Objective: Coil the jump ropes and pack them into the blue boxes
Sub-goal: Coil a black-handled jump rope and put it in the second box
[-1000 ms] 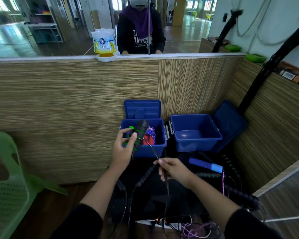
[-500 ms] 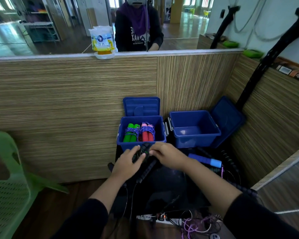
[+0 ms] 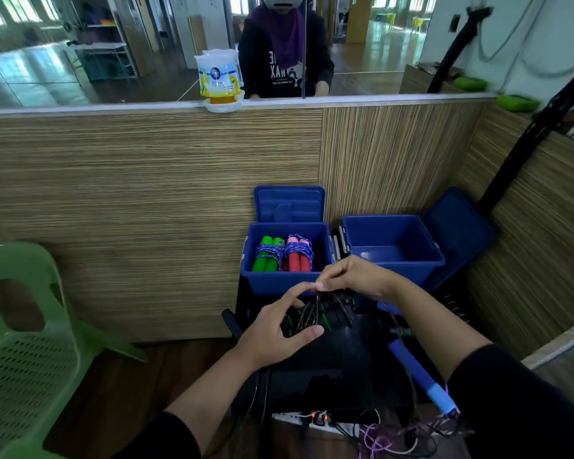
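Note:
My left hand (image 3: pixel 275 332) grips the black handles with green stripes (image 3: pixel 325 318) of a jump rope, low in front of the left blue box (image 3: pixel 279 283). My right hand (image 3: pixel 352 276) pinches the thin black cord (image 3: pixel 309 314) that loops over those handles. The left blue box holds a green-handled rope bundle (image 3: pixel 266 256) and a red-handled rope bundle (image 3: pixel 299 256), both wrapped in purple cord. To its right the second blue box (image 3: pixel 395 260) stands with nothing visible inside. A blue-handled rope (image 3: pixel 418 376) lies on the black surface under my right forearm.
Both boxes' lids (image 3: pixel 289 203) stand open against the striped wooden partition. A green plastic chair (image 3: pixel 24 326) is at the left. A power strip (image 3: pixel 315 419) and tangled cords (image 3: pixel 388 438) lie near the front. A black stand (image 3: pixel 524 150) leans at the right.
My left hand brought the black handles down from above the left box to in front of it. My right hand came up to meet it and now pinches the cord over the handles.

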{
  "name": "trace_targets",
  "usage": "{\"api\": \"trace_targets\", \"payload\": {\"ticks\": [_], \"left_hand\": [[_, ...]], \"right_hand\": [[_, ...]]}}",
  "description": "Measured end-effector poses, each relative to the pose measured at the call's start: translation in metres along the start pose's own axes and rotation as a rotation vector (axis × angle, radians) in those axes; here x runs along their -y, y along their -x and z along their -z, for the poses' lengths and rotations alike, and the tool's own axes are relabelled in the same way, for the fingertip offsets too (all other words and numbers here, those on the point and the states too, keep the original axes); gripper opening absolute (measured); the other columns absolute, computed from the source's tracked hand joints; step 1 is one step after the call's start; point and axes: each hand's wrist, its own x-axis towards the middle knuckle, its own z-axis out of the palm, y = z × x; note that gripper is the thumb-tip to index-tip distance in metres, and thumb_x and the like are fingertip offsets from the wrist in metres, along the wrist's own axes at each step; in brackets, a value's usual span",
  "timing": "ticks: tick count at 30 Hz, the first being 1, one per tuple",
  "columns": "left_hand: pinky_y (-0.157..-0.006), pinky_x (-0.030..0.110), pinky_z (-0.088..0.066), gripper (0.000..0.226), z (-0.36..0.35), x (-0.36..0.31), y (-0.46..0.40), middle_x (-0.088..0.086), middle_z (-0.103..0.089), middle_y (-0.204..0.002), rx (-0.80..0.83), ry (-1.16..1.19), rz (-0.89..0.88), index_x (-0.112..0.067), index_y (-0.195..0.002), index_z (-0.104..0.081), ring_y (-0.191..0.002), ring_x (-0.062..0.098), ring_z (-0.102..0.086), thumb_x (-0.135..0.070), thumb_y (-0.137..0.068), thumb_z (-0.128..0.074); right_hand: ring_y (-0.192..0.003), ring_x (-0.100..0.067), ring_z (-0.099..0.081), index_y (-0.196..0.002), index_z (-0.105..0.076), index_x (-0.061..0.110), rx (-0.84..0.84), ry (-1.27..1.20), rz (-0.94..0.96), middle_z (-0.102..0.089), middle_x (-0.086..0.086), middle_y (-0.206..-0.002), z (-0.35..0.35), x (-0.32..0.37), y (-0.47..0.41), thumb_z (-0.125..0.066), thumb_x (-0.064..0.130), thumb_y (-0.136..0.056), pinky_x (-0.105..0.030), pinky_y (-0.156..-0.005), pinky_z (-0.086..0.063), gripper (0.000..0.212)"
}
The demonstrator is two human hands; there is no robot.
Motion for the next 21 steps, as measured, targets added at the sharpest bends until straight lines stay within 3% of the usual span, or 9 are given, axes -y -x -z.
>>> {"api": "trace_targets", "payload": {"ticks": [3,6,8,10,12,15,18,21], "left_hand": [[-0.093,0.008,-0.036,0.059,0.004,-0.005,-0.002,-0.020,-0.057,-0.118,-0.040,0.033,-0.055,-0.058,-0.136,-0.031,-0.116,0.002,-0.052,-0.057,-0.084,-0.058],[-0.090,0.007,-0.038,0.052,0.007,-0.006,-0.003,-0.017,-0.062,-0.110,-0.097,0.087,-0.081,-0.052,-0.137,-0.037,-0.111,0.009,-0.056,-0.046,-0.089,-0.057],[-0.087,0.005,-0.037,0.048,0.007,-0.010,-0.004,-0.019,-0.063,-0.107,-0.167,0.164,-0.082,-0.042,-0.138,-0.042,-0.108,0.006,-0.057,-0.036,-0.093,-0.057],[-0.084,0.005,-0.040,0.046,0.008,-0.010,-0.009,-0.018,-0.065,-0.108,-0.265,0.239,-0.063,-0.034,-0.138,-0.042,-0.103,0.001,-0.059,-0.029,-0.094,-0.054],[-0.089,0.010,-0.042,0.045,0.012,0.000,-0.018,-0.017,-0.061,-0.122,-0.398,0.284,-0.025,-0.037,-0.139,-0.041,-0.110,0.000,-0.058,-0.035,-0.095,-0.051],[-0.106,0.024,-0.035,0.050,0.024,0.024,-0.036,-0.018,-0.040,-0.148,-0.548,0.232,0.095,-0.047,-0.144,-0.032,-0.134,0.006,-0.042,-0.047,-0.096,-0.046],[-0.109,0.024,-0.031,0.042,0.035,0.049,-0.045,-0.018,-0.041,-0.145,-0.612,0.208,0.204,-0.045,-0.140,-0.035,-0.135,0.007,-0.040,-0.039,-0.099,-0.044],[-0.103,0.031,-0.039,0.039,0.037,0.065,-0.045,-0.012,-0.054,-0.133,-0.560,0.133,0.264,-0.047,-0.132,-0.043,-0.122,0.009,-0.051,-0.051,-0.093,-0.043]], "right_hand": [[-0.096,-0.013,-0.065,-0.091,-0.075,0.012,-0.052,-0.215,-0.026,-0.073,-0.003,-0.094,-0.003,-0.008,-0.001,-0.071,0.030,-0.074,-0.028,-0.091,-0.044,0.025],[-0.100,-0.025,-0.063,-0.107,-0.069,0.002,-0.054,-0.416,-0.085,-0.070,-0.014,-0.104,-0.005,-0.019,-0.002,-0.060,0.024,-0.088,-0.036,-0.093,-0.048,0.031],[-0.089,-0.030,-0.061,-0.108,-0.064,-0.002,-0.042,-0.499,-0.095,-0.066,-0.021,-0.100,-0.013,-0.028,-0.003,-0.049,0.015,-0.096,-0.036,-0.085,-0.049,0.026],[-0.069,-0.021,-0.057,-0.102,-0.062,0.005,-0.048,-0.522,-0.130,-0.062,-0.012,-0.081,-0.025,-0.036,-0.002,-0.047,0.013,-0.097,-0.027,-0.069,-0.051,0.018],[-0.053,-0.013,-0.053,-0.105,-0.064,0.008,-0.036,-0.458,-0.171,-0.054,-0.003,-0.065,-0.037,-0.045,0.000,-0.049,0.019,-0.097,-0.024,-0.060,-0.052,0.020],[-0.045,-0.011,-0.043,-0.103,-0.061,0.005,-0.050,-0.327,-0.171,-0.045,0.000,-0.060,-0.052,-0.055,0.002,-0.047,0.020,-0.098,-0.024,-0.053,-0.050,0.021],[-0.041,-0.007,-0.038,-0.094,-0.058,0.009,-0.111,-0.118,-0.094,-0.044,0.000,-0.058,-0.065,-0.058,0.005,-0.045,0.017,-0.099,-0.024,-0.047,-0.043,0.016],[-0.050,-0.006,-0.045,-0.084,-0.057,0.022,-0.106,0.216,-0.016,-0.048,0.008,-0.057,-0.071,-0.049,0.008,-0.047,0.027,-0.097,-0.025,-0.056,-0.041,0.017]]}}
